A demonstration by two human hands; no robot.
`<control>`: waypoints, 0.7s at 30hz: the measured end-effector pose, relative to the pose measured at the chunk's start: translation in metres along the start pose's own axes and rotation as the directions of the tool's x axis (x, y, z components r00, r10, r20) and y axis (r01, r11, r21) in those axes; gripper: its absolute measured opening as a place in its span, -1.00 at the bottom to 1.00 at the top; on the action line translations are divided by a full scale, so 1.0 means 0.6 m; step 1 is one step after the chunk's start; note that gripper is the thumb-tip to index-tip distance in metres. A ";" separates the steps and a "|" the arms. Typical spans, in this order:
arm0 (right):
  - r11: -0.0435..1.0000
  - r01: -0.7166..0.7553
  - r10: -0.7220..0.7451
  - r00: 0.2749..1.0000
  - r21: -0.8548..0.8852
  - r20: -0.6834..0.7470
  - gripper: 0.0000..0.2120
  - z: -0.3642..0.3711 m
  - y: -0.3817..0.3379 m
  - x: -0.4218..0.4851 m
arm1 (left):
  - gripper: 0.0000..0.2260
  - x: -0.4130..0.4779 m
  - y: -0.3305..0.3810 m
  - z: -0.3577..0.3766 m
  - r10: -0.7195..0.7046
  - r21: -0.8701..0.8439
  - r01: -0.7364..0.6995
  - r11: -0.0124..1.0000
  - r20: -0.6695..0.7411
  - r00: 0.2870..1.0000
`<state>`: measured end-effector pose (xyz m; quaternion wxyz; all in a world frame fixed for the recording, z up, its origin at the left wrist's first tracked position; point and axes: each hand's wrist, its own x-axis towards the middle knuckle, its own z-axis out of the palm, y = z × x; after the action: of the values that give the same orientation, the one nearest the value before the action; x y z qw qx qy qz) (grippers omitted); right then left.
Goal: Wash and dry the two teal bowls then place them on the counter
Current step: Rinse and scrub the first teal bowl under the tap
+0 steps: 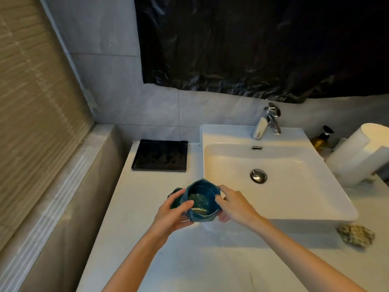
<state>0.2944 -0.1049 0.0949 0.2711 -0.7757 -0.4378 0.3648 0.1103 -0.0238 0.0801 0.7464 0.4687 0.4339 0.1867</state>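
Upright bowl [203,199] is being clamped by left hand [172,213] and right hand [233,205] above counter [145,218]; sink [231,157] is lying rightward, nearer right hand.

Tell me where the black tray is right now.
Head view: the black tray lies flat on the white counter at the back left, just left of the sink.

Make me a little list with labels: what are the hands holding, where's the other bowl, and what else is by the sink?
Holding: teal bowl, held by left hand and right hand above the counter
Inside it: shiny, looks wet
Other bowl: second teal bowl, mostly hidden behind the left hand
Sink: right of the bowls
Faucet: no water seen running
Also there: black tray, white paper roll
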 end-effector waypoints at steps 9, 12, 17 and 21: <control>0.992 0.006 -0.015 0.997 -0.123 -0.071 -0.68 -0.265 0.123 0.007 | -0.68 0.100 0.030 0.261 -0.022 -0.081 0.019 0.997 -0.040 0.999; 0.979 0.037 -0.090 0.960 -0.200 -0.266 -0.70 -0.345 0.155 0.030 | -0.67 0.128 0.032 0.325 -0.044 -0.109 0.034 0.993 -0.087 0.995; 0.920 0.217 -0.347 0.840 -0.327 -0.418 -0.69 -0.448 0.146 0.086 | -0.67 0.174 0.047 0.389 -0.064 -0.122 0.046 0.992 -0.149 0.987; 0.803 0.299 -0.516 0.782 -0.516 -0.350 -0.60 -0.485 0.114 0.160 | -0.63 0.214 0.062 0.411 -0.068 -0.137 0.044 0.990 -0.171 0.983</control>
<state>0.5949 -0.0823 0.1838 0.2644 -0.7639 -0.5885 -0.0126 0.3888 -0.0501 0.0970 0.7399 0.3874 0.4975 0.2345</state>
